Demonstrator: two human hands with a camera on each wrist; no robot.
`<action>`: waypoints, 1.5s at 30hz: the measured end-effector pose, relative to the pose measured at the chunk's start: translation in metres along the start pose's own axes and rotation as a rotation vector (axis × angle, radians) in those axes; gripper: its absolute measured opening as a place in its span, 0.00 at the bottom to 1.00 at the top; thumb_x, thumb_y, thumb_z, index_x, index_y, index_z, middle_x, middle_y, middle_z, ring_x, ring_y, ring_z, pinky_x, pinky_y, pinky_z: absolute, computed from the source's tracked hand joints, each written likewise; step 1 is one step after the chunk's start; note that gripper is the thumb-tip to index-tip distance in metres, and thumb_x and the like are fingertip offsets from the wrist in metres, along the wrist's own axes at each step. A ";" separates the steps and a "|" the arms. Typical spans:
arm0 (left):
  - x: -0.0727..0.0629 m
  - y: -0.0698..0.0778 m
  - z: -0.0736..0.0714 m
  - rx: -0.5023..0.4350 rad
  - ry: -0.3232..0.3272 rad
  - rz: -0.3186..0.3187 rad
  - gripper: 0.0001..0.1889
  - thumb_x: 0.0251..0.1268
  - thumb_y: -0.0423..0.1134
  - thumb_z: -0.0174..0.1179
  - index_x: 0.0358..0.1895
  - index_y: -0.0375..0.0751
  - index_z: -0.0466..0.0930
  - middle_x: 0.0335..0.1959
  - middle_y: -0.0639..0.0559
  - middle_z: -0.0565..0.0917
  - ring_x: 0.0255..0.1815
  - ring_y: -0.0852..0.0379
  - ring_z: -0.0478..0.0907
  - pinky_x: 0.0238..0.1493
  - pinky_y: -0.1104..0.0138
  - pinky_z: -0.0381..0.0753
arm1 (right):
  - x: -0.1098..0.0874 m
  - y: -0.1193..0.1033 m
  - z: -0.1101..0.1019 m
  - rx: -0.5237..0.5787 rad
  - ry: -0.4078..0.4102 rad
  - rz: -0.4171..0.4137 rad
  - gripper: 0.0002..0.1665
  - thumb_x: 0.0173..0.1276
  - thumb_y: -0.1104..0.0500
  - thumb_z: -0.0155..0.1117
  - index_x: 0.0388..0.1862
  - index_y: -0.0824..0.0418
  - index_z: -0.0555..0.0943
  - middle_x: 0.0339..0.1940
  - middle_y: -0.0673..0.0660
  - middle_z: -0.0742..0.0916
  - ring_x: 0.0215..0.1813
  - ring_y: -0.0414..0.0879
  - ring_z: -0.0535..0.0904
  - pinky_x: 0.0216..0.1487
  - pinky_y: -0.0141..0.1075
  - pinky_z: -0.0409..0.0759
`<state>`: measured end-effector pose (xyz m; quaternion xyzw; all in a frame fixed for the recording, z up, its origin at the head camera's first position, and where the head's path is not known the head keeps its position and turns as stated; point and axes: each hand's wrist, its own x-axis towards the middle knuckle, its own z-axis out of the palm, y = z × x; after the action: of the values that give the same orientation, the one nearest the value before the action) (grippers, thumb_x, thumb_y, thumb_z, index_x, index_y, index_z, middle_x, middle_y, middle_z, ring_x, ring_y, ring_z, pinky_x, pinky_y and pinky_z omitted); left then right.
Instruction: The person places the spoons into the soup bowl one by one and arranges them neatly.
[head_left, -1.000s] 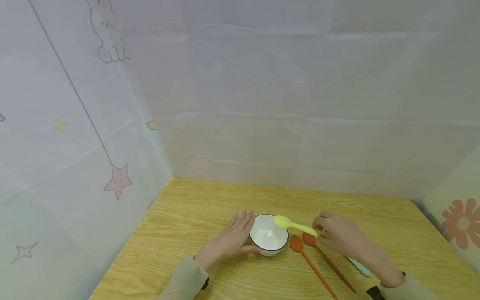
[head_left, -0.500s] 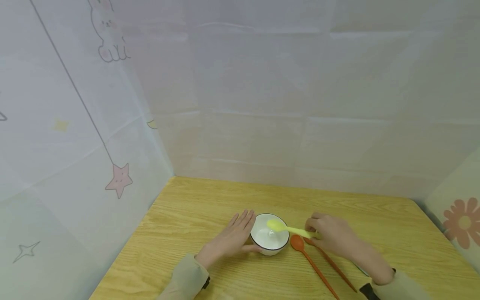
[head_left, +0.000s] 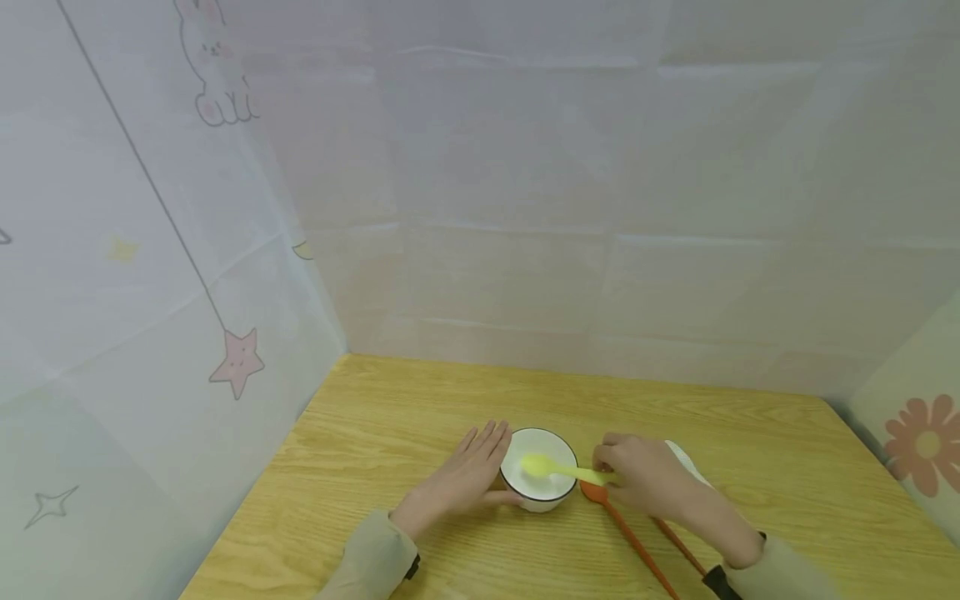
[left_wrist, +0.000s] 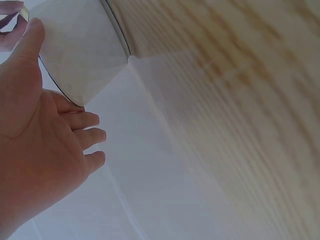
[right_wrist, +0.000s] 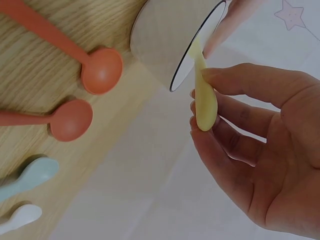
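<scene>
A white bowl [head_left: 538, 492] with a dark rim stands on the wooden table. My left hand [head_left: 459, 477] rests against its left side, fingers straight and thumb along the front; in the left wrist view the hand [left_wrist: 47, 125] spans the bowl [left_wrist: 82, 45]. With thumb and fingertips, my right hand [head_left: 648, 475] pinches the handle of a yellow spoon [head_left: 570, 472]. The spoon's head is over or inside the bowl; whether it touches the bottom I cannot tell. The right wrist view shows the right hand [right_wrist: 270, 130] gripping the yellow handle end [right_wrist: 206, 107].
Two orange spoons [right_wrist: 102, 72] lie right of the bowl, partly under my right arm in the head view. Beyond them lie a light blue spoon [right_wrist: 40, 171] and a white spoon [right_wrist: 25, 216]. Printed cloth walls [head_left: 525, 208] surround the table [head_left: 420, 383].
My right hand has moved left and slightly down, bringing the yellow spoon's head from above the bowl's right rim to its middle. The left hand and bowl have stayed put.
</scene>
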<state>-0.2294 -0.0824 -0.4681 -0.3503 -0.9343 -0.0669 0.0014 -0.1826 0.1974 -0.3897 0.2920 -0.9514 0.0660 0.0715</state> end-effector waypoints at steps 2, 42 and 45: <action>0.000 0.000 -0.001 -0.006 0.000 -0.001 0.52 0.66 0.71 0.49 0.79 0.34 0.47 0.82 0.40 0.50 0.83 0.42 0.48 0.82 0.48 0.52 | 0.001 -0.001 0.002 0.003 -0.003 -0.004 0.13 0.48 0.62 0.80 0.29 0.51 0.83 0.28 0.42 0.81 0.28 0.34 0.77 0.22 0.25 0.71; -0.001 0.000 0.001 0.001 0.019 0.005 0.52 0.65 0.70 0.51 0.79 0.33 0.47 0.82 0.40 0.50 0.83 0.42 0.49 0.81 0.48 0.53 | 0.013 -0.022 0.007 0.105 -0.112 -0.064 0.06 0.54 0.65 0.75 0.25 0.57 0.85 0.25 0.46 0.79 0.25 0.31 0.65 0.24 0.24 0.68; -0.001 0.000 0.000 -0.008 0.018 0.005 0.52 0.65 0.70 0.51 0.79 0.33 0.47 0.81 0.39 0.51 0.83 0.42 0.49 0.81 0.48 0.53 | 0.012 -0.022 0.007 0.109 -0.109 -0.070 0.06 0.55 0.64 0.75 0.26 0.57 0.85 0.25 0.46 0.79 0.25 0.31 0.64 0.24 0.24 0.67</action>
<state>-0.2283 -0.0827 -0.4683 -0.3521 -0.9330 -0.0737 0.0085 -0.1810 0.1714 -0.3924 0.3319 -0.9380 0.0993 0.0057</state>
